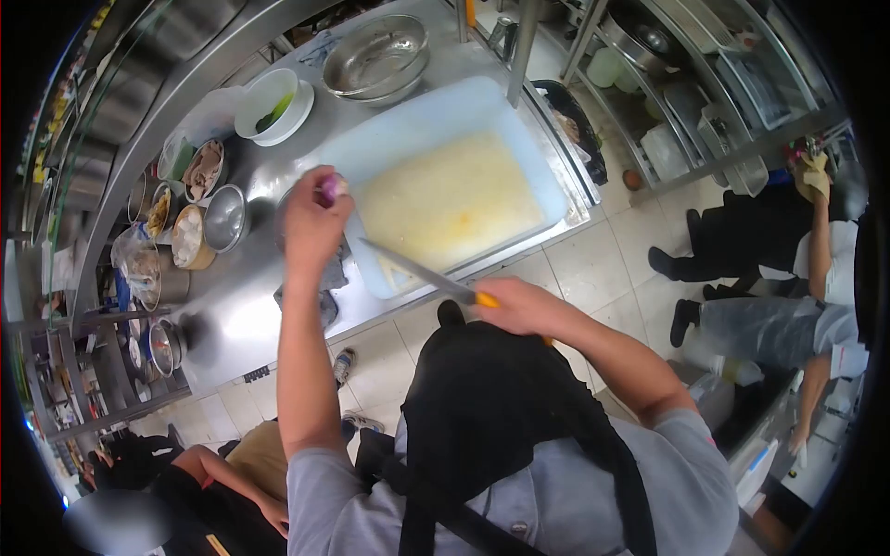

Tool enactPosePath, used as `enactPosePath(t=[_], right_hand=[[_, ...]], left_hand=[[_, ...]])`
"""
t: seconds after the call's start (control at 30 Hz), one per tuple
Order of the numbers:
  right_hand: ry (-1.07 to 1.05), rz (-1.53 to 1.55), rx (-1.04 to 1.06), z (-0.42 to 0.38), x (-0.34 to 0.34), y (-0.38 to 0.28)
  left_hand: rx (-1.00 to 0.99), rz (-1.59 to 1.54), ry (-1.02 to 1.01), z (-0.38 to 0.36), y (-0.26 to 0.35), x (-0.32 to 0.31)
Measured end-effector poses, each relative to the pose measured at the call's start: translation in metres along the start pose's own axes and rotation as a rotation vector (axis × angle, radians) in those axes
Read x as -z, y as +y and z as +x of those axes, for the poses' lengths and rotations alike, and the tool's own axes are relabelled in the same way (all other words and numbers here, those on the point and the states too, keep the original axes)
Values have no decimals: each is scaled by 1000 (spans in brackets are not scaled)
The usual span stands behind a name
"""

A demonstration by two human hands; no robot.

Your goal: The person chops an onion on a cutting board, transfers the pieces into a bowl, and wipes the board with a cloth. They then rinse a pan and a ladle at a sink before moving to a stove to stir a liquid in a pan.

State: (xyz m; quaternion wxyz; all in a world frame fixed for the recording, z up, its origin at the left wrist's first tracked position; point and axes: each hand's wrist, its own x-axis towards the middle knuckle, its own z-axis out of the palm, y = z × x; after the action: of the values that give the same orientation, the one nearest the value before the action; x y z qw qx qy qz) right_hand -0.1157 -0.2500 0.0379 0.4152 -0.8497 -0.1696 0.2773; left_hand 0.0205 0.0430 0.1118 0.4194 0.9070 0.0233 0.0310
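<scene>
My left hand (315, 218) is closed, its fingertips pinching a small purple-and-white red onion (332, 188) over the left edge of a light blue tub (496, 97). A yellowed cutting board (436, 190) lies inside that tub, with a faint orange stain on it. My right hand (521, 308) is wrapped round the yellow handle of a knife (408, 267). The blade points left and up across the tub's near side, its tip a little below my left hand and apart from the onion.
Metal bowls (375, 57) and a white bowl with something green (267, 104) stand behind the tub. Several food containers (192, 236) line the steel table's left side. Other people are on the right and lower left. A wire shelf (686, 102) holds containers at upper right.
</scene>
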Motion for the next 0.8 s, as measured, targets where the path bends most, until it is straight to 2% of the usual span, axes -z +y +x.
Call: enactPosePath(t=[0.03, 0.1, 0.17, 0.23, 0.3, 0.33, 0.4, 0.43, 0.53, 0.63, 0.7, 0.8], right_hand=[[7, 1, -6, 9, 4, -5], [-63, 275, -333, 28, 24, -10], [289, 301, -414, 15, 50, 31], [553, 215, -584, -10, 86, 46], [573, -5, -539, -40, 116, 35], [584, -19, -551, -49, 121, 37], [752, -394, -277, -68, 127, 36], [763, -408, -285, -73, 130, 31], [860, -439, -342, -91, 136, 15], [888, -612, -276, -99, 141, 3], [990, -669, -106, -95, 140, -6], [1061, -847, -130, -73, 112, 19]], left_hand=[[-39, 10, 37, 0, 3, 7], [-91, 13, 76, -1, 7, 9], [-73, -36, 4, -12, 5, 5], [-121, 20, -33, -26, -3, -14], [-239, 131, -152, -40, -7, -43], [-247, 111, -156, -44, -20, -61], [-337, 363, -216, -50, -35, -91], [-350, 348, -215, -51, -37, -95], [-331, 245, -213, -58, -33, -93], [-350, 292, -166, -66, -27, -70], [-346, 378, -173, -74, -31, -60], [-336, 372, -70, -91, -44, -54]])
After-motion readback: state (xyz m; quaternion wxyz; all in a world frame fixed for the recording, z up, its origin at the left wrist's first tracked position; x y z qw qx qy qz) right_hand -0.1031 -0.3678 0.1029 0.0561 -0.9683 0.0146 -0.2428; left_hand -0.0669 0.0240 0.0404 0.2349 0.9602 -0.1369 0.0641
